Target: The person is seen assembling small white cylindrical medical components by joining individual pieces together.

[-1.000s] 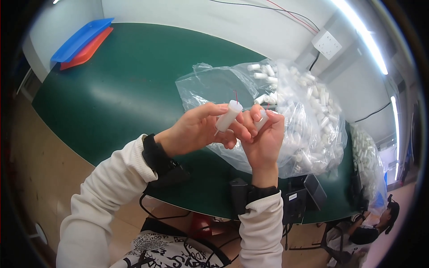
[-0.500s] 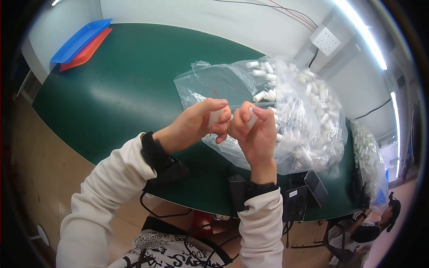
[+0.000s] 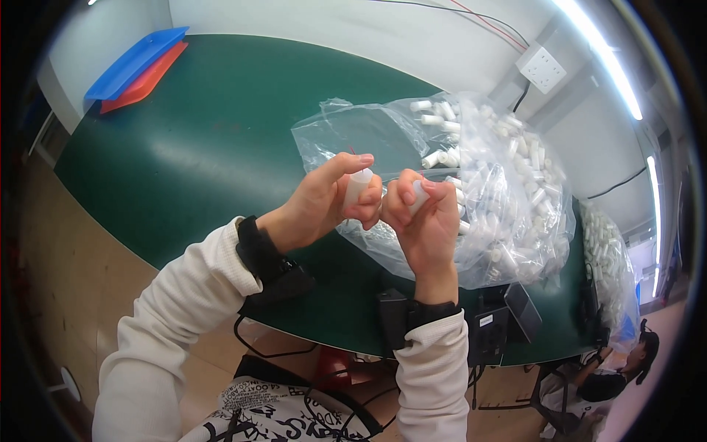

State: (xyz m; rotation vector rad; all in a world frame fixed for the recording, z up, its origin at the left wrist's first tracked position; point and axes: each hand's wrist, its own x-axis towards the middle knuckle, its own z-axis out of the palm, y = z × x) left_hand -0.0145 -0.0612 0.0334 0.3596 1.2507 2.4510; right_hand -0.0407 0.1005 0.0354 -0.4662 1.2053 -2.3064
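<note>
Above the front part of the green table [image 3: 228,96], my two hands are close together, knuckles nearly touching. My left hand [image 3: 313,199] is wrapped round a small white plastic tube [image 3: 357,189], held upright with its top showing, the thumb raised over it. A thin red strip [image 3: 353,151] shows just behind that thumb; what it belongs to is hidden. In my right hand [image 3: 428,221] the fingers are curled round another small white plastic piece [image 3: 419,195], of which only the upper end shows. Behind and right of the hands lies a clear plastic bag [image 3: 353,125] with many similar white tubes [image 3: 446,110].
Blue [image 3: 132,66] and red trays [image 3: 151,82] are stacked at the far left. A black device [image 3: 489,331] and cables sit at the front edge. Further right are another filled bag [image 3: 607,272] and a seated person [image 3: 589,383]. A white socket block [image 3: 541,68] is on the wall.
My left thumb has lifted off, and the tube in that hand shows more of its top. The piece in my right hand is still gripped; the view has shifted slightly.
</note>
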